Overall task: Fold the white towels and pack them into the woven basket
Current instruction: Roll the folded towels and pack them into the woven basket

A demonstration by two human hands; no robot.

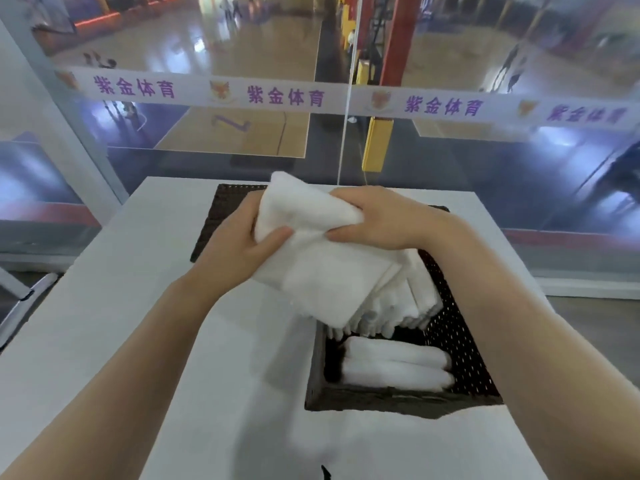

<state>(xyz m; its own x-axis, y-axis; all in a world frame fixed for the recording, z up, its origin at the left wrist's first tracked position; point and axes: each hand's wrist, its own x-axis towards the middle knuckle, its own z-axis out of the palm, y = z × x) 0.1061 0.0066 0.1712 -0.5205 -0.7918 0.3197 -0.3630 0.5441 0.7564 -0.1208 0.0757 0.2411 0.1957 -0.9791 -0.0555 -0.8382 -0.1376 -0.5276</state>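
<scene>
Both my hands hold a folded white towel (322,271) in the air above the dark woven basket (398,400). My left hand (242,244) grips its left edge with the thumb on top. My right hand (377,220) clamps the upper part from the right. Below the held towel, more folded white towels (398,306) lean stacked inside the basket. Two rolled or folded white towels (398,367) lie at the basket's near end. The basket's far part is hidden behind the towel and my hands.
The basket stands on a white table (121,323). A dark woven lid or tray (214,220) lies at the table's far side behind my left hand. A glass wall with a printed band (207,91) rises just beyond the table.
</scene>
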